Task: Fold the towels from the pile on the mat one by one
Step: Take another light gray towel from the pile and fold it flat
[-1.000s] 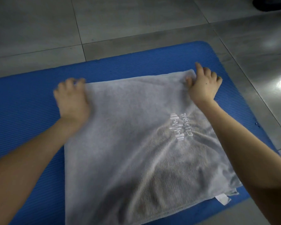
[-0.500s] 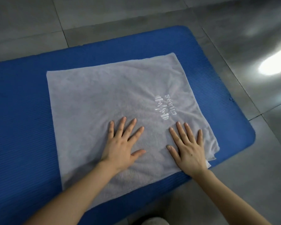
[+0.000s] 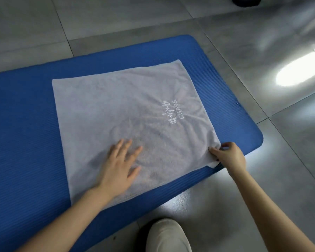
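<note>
Nearest the camera, a pale beige rounded shape [image 3: 168, 235] sits on the floor at the bottom edge; whether it is a knee or a shoe cannot be told. Beyond it, 2 bare forearms reach forward over the blue mat [image 3: 25, 124]. The left hand [image 3: 119, 168] lies flat on the near part of the grey towel [image 3: 116, 106], fingers straight and spread apart, palm pressing the cloth. The right hand [image 3: 229, 157] pinches the towel's near right corner, thumb and fingertips closed together on the fabric, with a small white label [image 3: 213, 164] showing just under that corner. The towel lies spread in 1 roughly square layer on the right half of the mat, lightly creased around the hands. A white embroidered logo [image 3: 173, 111] reading CHARS sits toward its right side. Past the mat lies grey tiled floor [image 3: 135, 15], with a bright glare [image 3: 298, 70] at the right and a dark object [image 3: 246, 0] at the top edge
</note>
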Tool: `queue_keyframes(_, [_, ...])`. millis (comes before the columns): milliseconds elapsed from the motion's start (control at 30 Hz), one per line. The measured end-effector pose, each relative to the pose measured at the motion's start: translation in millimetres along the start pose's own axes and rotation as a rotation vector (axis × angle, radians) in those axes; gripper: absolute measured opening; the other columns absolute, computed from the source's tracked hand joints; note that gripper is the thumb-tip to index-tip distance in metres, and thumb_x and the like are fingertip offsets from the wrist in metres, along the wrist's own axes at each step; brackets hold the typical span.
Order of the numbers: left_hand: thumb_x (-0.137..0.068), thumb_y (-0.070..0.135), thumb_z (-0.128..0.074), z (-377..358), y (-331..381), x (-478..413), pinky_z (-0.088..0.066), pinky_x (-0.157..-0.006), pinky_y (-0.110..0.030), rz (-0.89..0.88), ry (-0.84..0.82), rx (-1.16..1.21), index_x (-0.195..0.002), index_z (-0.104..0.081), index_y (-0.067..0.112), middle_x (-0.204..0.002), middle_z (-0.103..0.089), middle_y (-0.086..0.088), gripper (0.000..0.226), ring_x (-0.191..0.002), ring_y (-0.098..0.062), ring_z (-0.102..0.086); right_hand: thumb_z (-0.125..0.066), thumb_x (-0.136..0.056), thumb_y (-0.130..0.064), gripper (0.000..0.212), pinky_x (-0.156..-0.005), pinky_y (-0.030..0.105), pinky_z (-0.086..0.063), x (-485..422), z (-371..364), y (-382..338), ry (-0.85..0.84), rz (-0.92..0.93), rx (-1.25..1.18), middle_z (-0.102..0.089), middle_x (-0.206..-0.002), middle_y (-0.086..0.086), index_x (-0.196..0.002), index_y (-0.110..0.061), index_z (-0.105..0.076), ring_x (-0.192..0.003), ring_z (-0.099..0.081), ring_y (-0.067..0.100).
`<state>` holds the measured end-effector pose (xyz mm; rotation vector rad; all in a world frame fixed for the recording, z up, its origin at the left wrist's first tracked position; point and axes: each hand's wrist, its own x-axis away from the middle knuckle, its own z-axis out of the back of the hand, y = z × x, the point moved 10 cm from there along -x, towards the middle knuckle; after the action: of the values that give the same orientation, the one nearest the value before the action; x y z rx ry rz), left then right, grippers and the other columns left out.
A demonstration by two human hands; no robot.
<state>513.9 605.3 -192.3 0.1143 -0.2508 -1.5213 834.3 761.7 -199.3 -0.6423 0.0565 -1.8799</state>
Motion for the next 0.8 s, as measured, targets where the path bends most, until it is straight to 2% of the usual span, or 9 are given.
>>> queue_keyframes(67, [-0.088, 0.045, -0.034, 19, -22, 11, -0.04, -0.1, -0.043, 0.123, 0.059, 0.078, -0.127, -0.054, 0.012, -0.125, -0.057, -0.019, 0.055, -0.116, -0.034, -0.048, -0.071, -0.072, -0.042, 0.026, -0.069, 0.037, -0.051, -1, -2, -3, -0.031, 0.015, -0.001, -0.068, -0.082, 0.002, -0.078, -0.02, -0.058, -0.08, -0.063, 0.022])
queue_keyframes(133, [-0.086, 0.039, -0.037, 32, -37, 23, -0.045, -0.095, -0.045, 0.184, 0.102, 0.122, -0.123, -0.058, 0.007, -0.12, -0.059, -0.017, 0.053, -0.11, -0.034, -0.053, -0.071, -0.073, -0.03, 0.02, -0.068, 0.037, -0.05, 3, -3, -7, -0.034, 0.036, 0.009, -0.066, -0.077, 0.003, -0.075, -0.016, -0.057, -0.077, -0.062, 0.023])
queue_keyframes(267, [-0.085, 0.017, -0.062, 39, -64, 38, -0.042, -0.097, -0.044, 0.289, 0.125, 0.191, -0.119, -0.061, 0.007, -0.121, -0.058, -0.015, 0.035, -0.113, -0.033, -0.05, -0.063, -0.071, -0.016, 0.014, -0.059, 0.031, -0.039, 12, -7, -14, -0.062, 0.002, 0.004, -0.057, -0.07, 0.004, -0.071, -0.01, -0.05, -0.068, -0.053, 0.023])
queue_keyframes(367, [-0.086, 0.012, -0.061, 43, -72, 45, -0.04, -0.096, -0.037, 0.328, 0.124, 0.273, -0.116, -0.063, 0.01, -0.118, -0.059, -0.009, 0.03, -0.111, -0.028, -0.051, -0.054, -0.074, -0.012, 0.015, -0.053, 0.028, -0.033, 25, 5, -36, -0.028, 0.05, 0.086, -0.052, -0.064, 0.006, -0.062, -0.011, -0.044, -0.065, -0.048, 0.026])
queue_keyframes(467, [-0.088, 0.014, -0.059, 52, -84, 52, -0.04, -0.087, -0.027, 0.447, 0.178, 0.424, -0.11, -0.064, 0.014, -0.112, -0.059, 0.0, 0.023, -0.106, -0.02, -0.052, -0.046, -0.075, -0.005, 0.015, -0.051, 0.031, -0.025, 60, 29, -93, 0.128, 0.289, 0.063, -0.051, -0.073, 0.006, -0.065, -0.013, -0.038, -0.066, -0.043, 0.027])
queue_keyframes(567, [-0.086, 0.01, -0.06, 46, -109, 67, -0.042, -0.08, -0.025, 0.674, 0.223, 0.709, -0.101, -0.065, 0.018, -0.1, -0.062, 0.004, 0.017, -0.094, -0.013, -0.057, -0.051, -0.075, -0.001, 0.016, -0.061, 0.031, -0.022, 121, 33, -162, 0.187, 0.6, -0.047, -0.059, -0.088, 0.004, -0.089, -0.01, -0.051, -0.08, -0.05, 0.027])
queue_keyframes(633, [-0.085, 0.006, -0.06, 37, -126, 81, -0.047, -0.077, -0.031, 0.845, 0.26, 0.99, -0.095, -0.065, 0.014, -0.091, -0.065, -0.002, 0.014, -0.087, -0.018, -0.06, -0.054, -0.072, 0.001, 0.029, -0.061, 0.032, -0.028, 175, 19, -204, 0.159, 0.833, -0.086, -0.061, -0.094, 0.004, -0.099, -0.008, -0.054, -0.082, -0.054, 0.027])
queue_keyframes(700, [-0.084, 0.004, -0.06, 35, -133, 95, -0.047, -0.066, -0.03, 0.965, 0.293, 1.2, -0.091, -0.065, 0.009, -0.08, -0.063, -0.006, 0.009, -0.076, -0.02, -0.057, -0.052, -0.064, 0.003, 0.032, -0.049, 0.031, -0.034, 230, -6, -235, 0.11, 1.077, -0.105, -0.059, -0.087, 0.005, -0.094, -0.008, -0.055, -0.068, -0.053, 0.027])
queue_keyframes(800, [-0.087, 0.006, -0.057, 37, -137, 111, -0.049, -0.061, -0.028, 1.065, 0.312, 1.282, -0.09, -0.062, 0.01, -0.08, -0.061, -0.008, 0.008, -0.069, -0.018, -0.057, -0.055, -0.053, 0.0, 0.035, -0.039, 0.023, -0.029, 293, -66, -248, -0.048, 1.323, 0.028, -0.058, -0.078, 0.006, -0.086, -0.008, -0.058, -0.057, -0.052, 0.024])
